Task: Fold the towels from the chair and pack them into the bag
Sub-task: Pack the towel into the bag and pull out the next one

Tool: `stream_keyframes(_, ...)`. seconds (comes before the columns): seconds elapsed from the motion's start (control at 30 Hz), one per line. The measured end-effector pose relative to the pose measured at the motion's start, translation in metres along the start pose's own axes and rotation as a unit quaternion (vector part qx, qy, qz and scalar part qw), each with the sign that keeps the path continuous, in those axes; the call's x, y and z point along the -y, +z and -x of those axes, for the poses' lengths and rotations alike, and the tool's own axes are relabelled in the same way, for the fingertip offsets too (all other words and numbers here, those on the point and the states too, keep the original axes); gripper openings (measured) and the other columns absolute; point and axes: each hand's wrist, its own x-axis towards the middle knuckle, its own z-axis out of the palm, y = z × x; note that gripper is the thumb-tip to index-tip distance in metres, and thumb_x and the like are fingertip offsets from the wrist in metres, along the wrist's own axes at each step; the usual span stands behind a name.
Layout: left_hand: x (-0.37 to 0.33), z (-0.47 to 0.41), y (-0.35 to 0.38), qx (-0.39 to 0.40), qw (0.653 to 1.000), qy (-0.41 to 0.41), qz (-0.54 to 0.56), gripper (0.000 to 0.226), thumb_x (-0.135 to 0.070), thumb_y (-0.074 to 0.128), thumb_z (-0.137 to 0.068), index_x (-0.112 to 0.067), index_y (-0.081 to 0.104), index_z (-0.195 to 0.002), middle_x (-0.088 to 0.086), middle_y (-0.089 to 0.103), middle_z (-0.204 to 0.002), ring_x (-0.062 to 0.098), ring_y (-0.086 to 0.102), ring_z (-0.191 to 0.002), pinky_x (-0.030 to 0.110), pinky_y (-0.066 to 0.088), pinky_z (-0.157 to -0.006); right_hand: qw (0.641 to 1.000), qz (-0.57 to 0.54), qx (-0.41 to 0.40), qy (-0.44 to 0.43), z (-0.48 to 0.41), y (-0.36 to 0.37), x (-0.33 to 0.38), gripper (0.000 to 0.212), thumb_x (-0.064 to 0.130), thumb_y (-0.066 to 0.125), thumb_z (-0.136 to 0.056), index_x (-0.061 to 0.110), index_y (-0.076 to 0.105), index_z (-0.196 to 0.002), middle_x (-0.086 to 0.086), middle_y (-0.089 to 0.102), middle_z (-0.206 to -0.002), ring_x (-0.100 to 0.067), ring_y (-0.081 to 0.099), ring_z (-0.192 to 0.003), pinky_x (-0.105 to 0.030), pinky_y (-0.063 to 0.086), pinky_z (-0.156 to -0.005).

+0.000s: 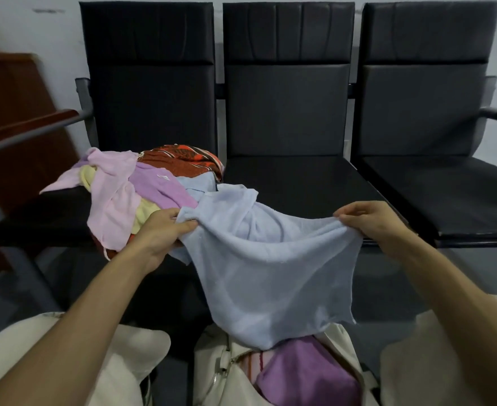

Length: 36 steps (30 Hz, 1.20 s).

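While the blue towel (270,259) is held spread in the air just above the bag (209,382), its upper edge is gripped at both ends. A bunched corner is clamped by the left hand (160,230), whose fingers (184,227) and thumb are curled round the cloth. The opposite corner is pinched by the right hand (371,221) between thumb and bent fingers. The edge sags between the two grips and the cloth hangs down in a loose sheet. Its lowest hem is seen over the bag's open mouth, though whether it touches what is inside cannot be told.

The bag, white and unzipped, is placed between the person's knees (30,356), which are clad in cream cloth. A folded purple towel (308,376) is packed inside it.

Beyond the bag and to its left, a heap (124,194) of unfolded towels — pink, lilac, yellow and pale blue — is piled on the left seat (50,218) of a row of three black chairs. A red patterned cloth (182,161) is laid at the far side of that heap. Straight beyond the bag the middle seat (294,183) is found, and beyond the bag to its right, the third seat (446,194). A brown wooden panel (12,112) is seen far to the bag's left, against the wall.
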Motion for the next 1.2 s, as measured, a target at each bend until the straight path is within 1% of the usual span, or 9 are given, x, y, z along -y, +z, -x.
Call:
stream_keyframes(0.2,0.003,-0.005,-0.005,0.009,0.998,0.005,-0.058,0.024,0.0,0.048,-0.095,-0.004,0.064,-0.112,0.016,0.067,-0.11,0.033,0.062,-0.105,0.046,0.054,-0.087,0.995,0.018,0.076,0.058,0.005,0.004,0.005,0.046,-0.013,0.04,-0.084,0.015,0.077,-0.082,-0.002,0.07,-0.095,-0.017,0.064,-0.09,-0.025,0.051,-0.075)
stream_keyframes(0.33,0.009,-0.005,-0.008,-0.021,0.995,0.016,-0.096,0.016,-0.002,0.053,-0.094,-0.008,0.061,-0.107,0.014,0.064,-0.104,0.029,0.06,-0.093,0.032,0.053,-0.06,0.984,-0.169,-0.027,0.048,-0.002,0.002,0.008,0.034,-0.005,0.051,-0.081,0.016,0.077,-0.081,-0.011,0.072,-0.102,-0.027,0.065,-0.099,-0.033,0.053,-0.076)
stream_keyframes(0.53,0.005,-0.01,-0.007,-0.101,0.995,0.017,-0.008,0.039,-0.006,0.067,-0.087,-0.013,0.05,-0.122,0.016,0.057,-0.109,0.028,0.058,-0.094,0.046,0.052,-0.085,0.957,-0.266,-0.114,0.027,-0.004,-0.011,0.006,0.029,0.001,0.073,-0.073,0.023,0.077,-0.092,-0.005,0.071,-0.109,-0.024,0.065,-0.102,-0.037,0.055,-0.08)
stream_keyframes(0.77,-0.003,-0.006,0.004,-0.131,0.99,0.023,0.049,0.015,-0.018,0.06,-0.094,-0.008,0.072,-0.097,0.012,0.068,-0.103,0.024,0.059,-0.093,0.046,0.052,-0.089,0.984,-0.062,-0.166,-0.036,0.004,-0.003,0.003,0.039,-0.002,0.074,-0.076,0.015,0.071,-0.112,-0.004,0.069,-0.112,-0.019,0.064,-0.105,-0.039,0.053,-0.096)
stream_keyframes(0.93,-0.001,-0.001,0.007,0.018,0.974,0.092,-0.206,0.016,-0.02,0.07,-0.087,-0.018,0.07,-0.103,-0.001,0.066,-0.102,0.012,0.059,-0.096,0.022,0.049,-0.075,0.969,0.094,-0.218,-0.065,0.006,0.002,0.006,0.023,0.006,0.07,-0.084,0.01,0.073,-0.106,-0.01,0.07,-0.111,-0.021,0.062,-0.107,-0.027,0.047,-0.091)
stream_keyframes(1.03,0.004,-0.002,0.004,0.0,0.908,0.158,-0.389,0.003,-0.015,0.069,-0.086,-0.018,0.068,-0.085,0.009,0.056,-0.088,0.025,0.058,-0.085,0.025,0.036,-0.066,0.958,0.135,-0.238,-0.088,0.002,0.004,0.0,0.013,0.012,0.069,-0.085,0.012,0.076,-0.096,-0.007,0.069,-0.102,-0.022,0.063,-0.097,-0.03,0.049,-0.082)
stream_keyframes(1.07,0.006,-0.003,0.003,-0.021,0.906,0.164,-0.391,0.017,-0.012,0.064,-0.089,-0.018,0.063,-0.073,0.011,0.05,-0.083,0.029,0.055,-0.082,0.025,0.029,-0.064,0.955,0.149,-0.237,-0.098,0.0,0.004,-0.002,0.01,0.012,0.069,-0.085,0.011,0.076,-0.093,-0.006,0.066,-0.103,-0.021,0.061,-0.095,-0.032,0.049,-0.08)
stream_keyframes(1.13,0.007,-0.005,0.002,-0.064,0.908,0.177,-0.374,0.024,-0.012,0.057,-0.094,-0.014,0.061,-0.071,0.013,0.045,-0.09,0.029,0.051,-0.089,0.023,0.031,-0.071,0.953,0.173,-0.216,-0.121,-0.002,0.007,-0.003,0.006,0.011,0.067,-0.086,0.009,0.073,-0.088,-0.006,0.061,-0.112,-0.019,0.058,-0.098,-0.029,0.046,-0.079)
stream_keyframes(1.2,0.005,-0.006,0.003,-0.099,0.914,0.171,-0.354,0.022,-0.014,0.052,-0.098,0.001,0.068,-0.093,0.013,0.044,-0.116,0.026,0.05,-0.105,0.027,0.035,-0.09,0.963,0.149,-0.179,-0.132,-0.001,0.01,-0.001,0.004,0.01,0.065,-0.088,0.01,0.068,-0.085,-0.004,0.061,-0.119,-0.016,0.057,-0.103,-0.026,0.043,-0.08)
